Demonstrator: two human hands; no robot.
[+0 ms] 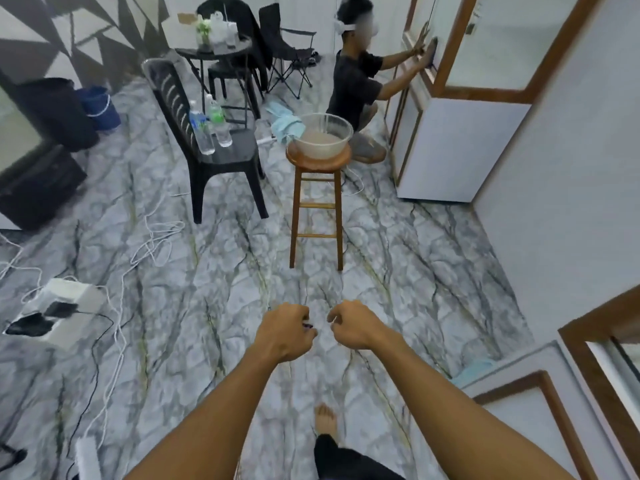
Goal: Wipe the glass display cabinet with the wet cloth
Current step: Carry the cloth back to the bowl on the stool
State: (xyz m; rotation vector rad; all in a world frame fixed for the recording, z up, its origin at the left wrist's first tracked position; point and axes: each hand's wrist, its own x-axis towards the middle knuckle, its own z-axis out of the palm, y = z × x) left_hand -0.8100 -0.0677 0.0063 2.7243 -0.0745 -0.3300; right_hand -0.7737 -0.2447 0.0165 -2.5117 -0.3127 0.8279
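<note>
My left hand (287,330) and my right hand (353,323) are held out low over the marble floor, close together, both with fingers curled shut. A small dark thing peeks out at my left fingertips; I cannot tell what it is. The glass display cabinet (485,57), white with brown wooden frames, runs along the right wall, and a nearer section (568,344) is at the lower right. One light blue cloth (476,372) lies on the floor by that near section. A second blue cloth (284,123) lies beyond the stool. Neither hand touches a cloth or the cabinet.
A wooden stool (317,202) stands ahead with a clear bowl (322,136) of cloudy water on it. Another person (356,88) crouches at the far cabinet, wiping it. A black chair (207,150) holds bottles. Cables and a white power box (65,306) lie on the left.
</note>
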